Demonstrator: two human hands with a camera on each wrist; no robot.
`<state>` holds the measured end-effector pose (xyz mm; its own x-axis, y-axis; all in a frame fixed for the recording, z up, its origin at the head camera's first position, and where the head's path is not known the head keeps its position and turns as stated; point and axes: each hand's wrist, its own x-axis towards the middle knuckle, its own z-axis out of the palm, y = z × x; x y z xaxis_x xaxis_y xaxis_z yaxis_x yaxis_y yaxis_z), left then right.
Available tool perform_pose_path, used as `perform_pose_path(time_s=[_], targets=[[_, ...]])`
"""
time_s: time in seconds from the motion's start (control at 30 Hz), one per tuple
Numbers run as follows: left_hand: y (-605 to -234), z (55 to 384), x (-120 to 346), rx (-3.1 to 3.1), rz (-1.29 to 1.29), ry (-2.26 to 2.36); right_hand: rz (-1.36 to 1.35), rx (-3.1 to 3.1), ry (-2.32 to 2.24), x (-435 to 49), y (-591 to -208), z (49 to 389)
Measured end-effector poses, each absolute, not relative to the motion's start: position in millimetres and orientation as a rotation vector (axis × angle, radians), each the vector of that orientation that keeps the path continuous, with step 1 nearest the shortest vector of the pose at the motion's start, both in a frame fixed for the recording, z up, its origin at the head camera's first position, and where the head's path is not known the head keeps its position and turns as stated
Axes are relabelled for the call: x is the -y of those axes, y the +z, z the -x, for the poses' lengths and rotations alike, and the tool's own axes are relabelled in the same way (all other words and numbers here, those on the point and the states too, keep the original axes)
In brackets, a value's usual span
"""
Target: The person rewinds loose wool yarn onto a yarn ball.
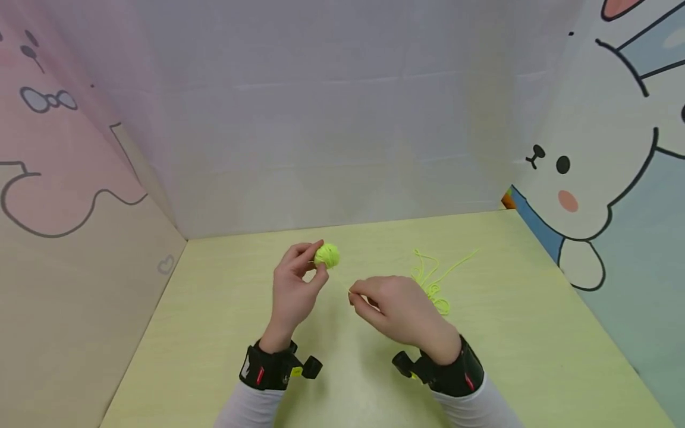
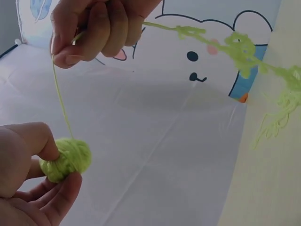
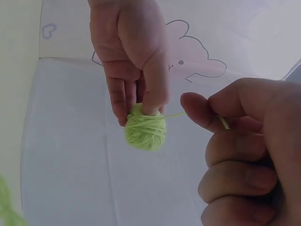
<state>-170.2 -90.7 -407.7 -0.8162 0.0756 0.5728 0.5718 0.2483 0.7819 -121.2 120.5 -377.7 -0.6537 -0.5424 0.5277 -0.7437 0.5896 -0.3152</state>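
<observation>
A small ball of yellow-green yarn (image 1: 327, 255) is pinched between the thumb and fingers of my left hand (image 1: 295, 286), above the table. From the ball a single taut strand (image 2: 61, 99) runs to my right hand (image 1: 398, 309), which pinches it between thumb and forefinger. In the right wrist view the other fingers (image 3: 240, 181) of that hand are curled in. Past the right hand the strand carries on to a loose, tangled heap of the same yarn (image 1: 440, 304), partly hidden behind that hand in the head view.
The pale yellow table (image 1: 225, 309) spreads under both hands. A plain whitish curtain (image 1: 342, 119) hangs along its back edge. Printed cartoon panels stand at the sides, a pink one (image 1: 69, 148) on the left and a white rabbit (image 1: 588, 178) on the right.
</observation>
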Motion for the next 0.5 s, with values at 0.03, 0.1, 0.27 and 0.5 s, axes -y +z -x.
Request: perform_pose_path(time_s=[0.03, 0.1, 0.27, 0.5], targets=[[-409.5, 171.0, 90.8, 2.136, 0.618, -1.557, -1.033, 2.414, 0.738, -122.0, -376.9, 121.3], [-412.3, 171.4, 91.4, 2.195, 0.678, -1.485, -1.025, 2.358, 0.741, -125.1, -376.3, 122.0], [-414.5, 168.3, 92.7, 2.281, 0.870, -1.417, -0.974, 2.284, 0.733, -132.5, -377.1, 124.7], [-409.0, 162.9, 92.4, 2.337, 1.220, -1.373, -0.869, 2.264, 0.740, -139.8, -377.2, 130.2]])
